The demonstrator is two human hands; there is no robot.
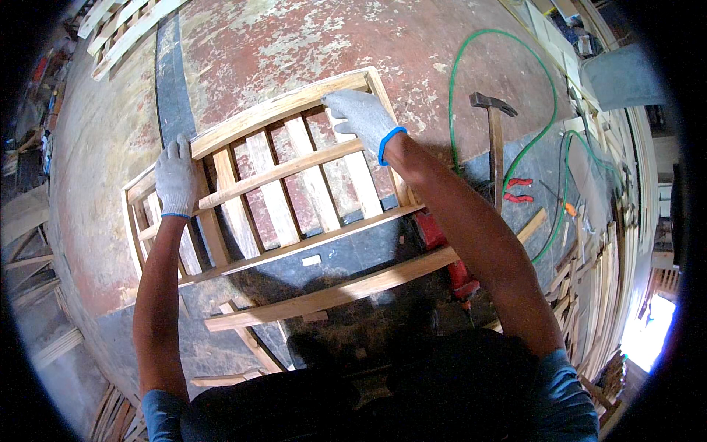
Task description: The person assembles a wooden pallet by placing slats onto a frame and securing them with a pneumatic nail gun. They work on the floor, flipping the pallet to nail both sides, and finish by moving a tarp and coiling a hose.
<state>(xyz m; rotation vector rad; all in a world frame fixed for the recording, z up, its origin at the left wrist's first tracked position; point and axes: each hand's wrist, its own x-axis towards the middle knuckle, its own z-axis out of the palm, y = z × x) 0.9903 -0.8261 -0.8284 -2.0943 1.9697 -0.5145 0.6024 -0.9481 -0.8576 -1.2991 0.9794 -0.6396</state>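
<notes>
A slatted wooden frame point(274, 188) lies in front of me, with a long lengthwise strip point(280, 173) crossing its several slats. My left hand point(175, 180), in a pale knitted glove, rests near the frame's far left part, its fingers stretched out over the rail. My right hand point(361, 118), gloved with a blue cuff, holds the far rail point(276, 109) close to the right corner. Its fingers lie along the rail and the thumb is on the near side. What lies under the left palm is hidden.
Right of the frame are a claw hammer point(496, 140), red-handled pliers point(519, 190) and a looping green hose point(451, 96). A red tool point(458, 276) sits partly behind my right forearm. A loose plank point(331, 291) lies nearer me. Stacked wood strips point(589, 309) line the right side.
</notes>
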